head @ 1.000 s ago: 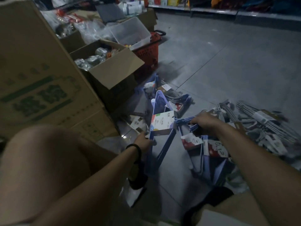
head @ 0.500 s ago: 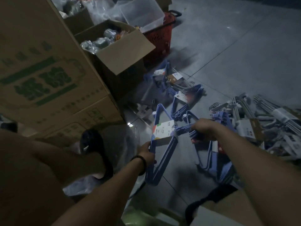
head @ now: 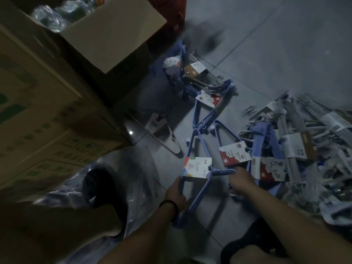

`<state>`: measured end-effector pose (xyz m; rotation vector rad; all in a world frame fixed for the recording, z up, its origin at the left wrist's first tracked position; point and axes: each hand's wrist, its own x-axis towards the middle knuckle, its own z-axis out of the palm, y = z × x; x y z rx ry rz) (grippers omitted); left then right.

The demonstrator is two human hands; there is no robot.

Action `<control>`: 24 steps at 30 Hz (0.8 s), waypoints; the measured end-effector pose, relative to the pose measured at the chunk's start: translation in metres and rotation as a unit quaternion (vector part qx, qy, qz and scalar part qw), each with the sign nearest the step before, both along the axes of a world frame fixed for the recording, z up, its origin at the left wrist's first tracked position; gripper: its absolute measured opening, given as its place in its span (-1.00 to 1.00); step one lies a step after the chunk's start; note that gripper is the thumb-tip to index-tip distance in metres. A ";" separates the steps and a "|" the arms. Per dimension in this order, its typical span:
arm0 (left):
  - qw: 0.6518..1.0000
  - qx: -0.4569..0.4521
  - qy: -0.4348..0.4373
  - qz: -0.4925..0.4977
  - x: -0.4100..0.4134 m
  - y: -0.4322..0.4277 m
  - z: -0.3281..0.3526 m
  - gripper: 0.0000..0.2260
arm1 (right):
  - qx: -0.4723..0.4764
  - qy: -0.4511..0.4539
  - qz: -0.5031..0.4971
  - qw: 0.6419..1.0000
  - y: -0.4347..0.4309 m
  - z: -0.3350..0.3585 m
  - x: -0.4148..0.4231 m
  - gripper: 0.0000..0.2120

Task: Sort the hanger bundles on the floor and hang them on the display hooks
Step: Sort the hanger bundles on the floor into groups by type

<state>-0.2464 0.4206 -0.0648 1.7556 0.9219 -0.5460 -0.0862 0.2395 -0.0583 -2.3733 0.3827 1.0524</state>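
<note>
Grey tile floor (head: 285, 44) fills the rt side, w/ big cardboard boxes (head: 47, 111) stacked on our left. To the rt, a heap of hanger bundles (head: 297, 147) lies on the floor, grey & blue, w/ paper labels. Just beside it, we hold one blue hanger bundle (head: 197, 168) btwn both hands: left hand (head: 176, 193) curled round its side bar, right hand (head: 241, 180) gripping the hook end. Black band (head: 169, 203) on our left wrist.

blue plastic hangers (head: 198, 189) (paper label), matt cardboard box (head: 57, 103), glossy floor (head: 285, 54)
</note>
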 end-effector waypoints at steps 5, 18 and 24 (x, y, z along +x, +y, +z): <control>0.997 -0.054 0.000 0.048 0.001 0.011 -0.043 -0.28 | 0.010 0.030 -0.076 0.997 0.019 -0.034 -0.020 -0.40; 0.994 -0.078 0.076 0.004 0.048 0.053 -0.044 -0.44 | 0.154 0.079 -0.197 0.965 0.051 -0.089 -0.016 -0.39; 0.993 -0.089 0.073 0.002 0.053 0.056 -0.034 -0.48 | 0.223 0.115 -0.234 0.939 0.063 -0.093 0.013 -0.22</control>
